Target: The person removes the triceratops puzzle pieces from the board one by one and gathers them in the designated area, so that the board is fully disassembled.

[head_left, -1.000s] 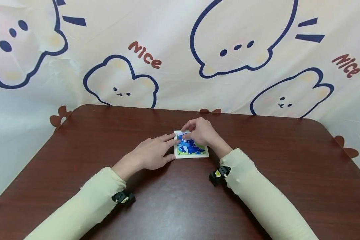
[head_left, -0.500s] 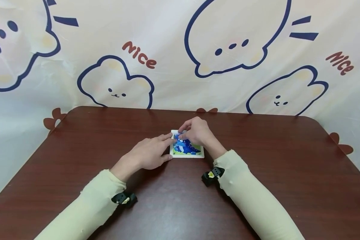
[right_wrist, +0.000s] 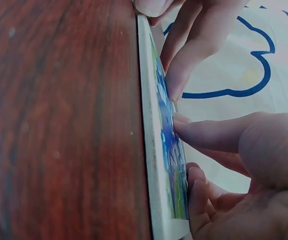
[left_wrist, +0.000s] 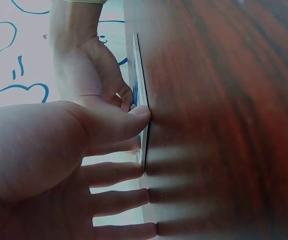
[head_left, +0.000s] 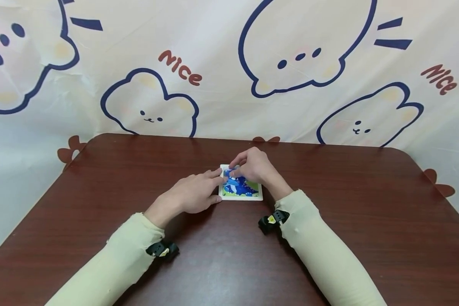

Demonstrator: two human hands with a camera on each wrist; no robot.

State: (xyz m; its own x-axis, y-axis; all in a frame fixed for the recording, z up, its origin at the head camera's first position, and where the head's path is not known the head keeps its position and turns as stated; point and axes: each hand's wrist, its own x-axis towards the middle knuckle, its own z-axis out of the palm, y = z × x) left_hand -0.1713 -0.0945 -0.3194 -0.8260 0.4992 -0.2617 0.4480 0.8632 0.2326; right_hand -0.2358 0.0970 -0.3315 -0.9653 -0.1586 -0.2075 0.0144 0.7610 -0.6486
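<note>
A small square dinosaur picture board [head_left: 242,188], blue and green with a white border, lies flat near the middle of the table. My left hand [head_left: 194,194] rests at its left side with spread, straight fingers; the thumb [left_wrist: 140,112] touches the border, and a forefinger reaches onto the picture. From the right, my right hand [head_left: 257,165] bends over the top part, its thumb [right_wrist: 184,127] down on the picture and its other fingers curled near the board's edge. The right forefinger's tip is largely hidden in the right wrist view; I cannot tell whether it pinches a piece.
The dark brown wooden table [head_left: 229,255] runs to a rounded back edge. Behind it hangs a pale curtain [head_left: 222,102] printed with blue-outlined cartoon animals. A black wrist camera [head_left: 162,249] sits at the left cuff and another black camera [head_left: 272,221] at the right cuff.
The whole view has shifted slightly with the head. Both hands stay at the same places on the picture board, with almost no movement of the fingers.
</note>
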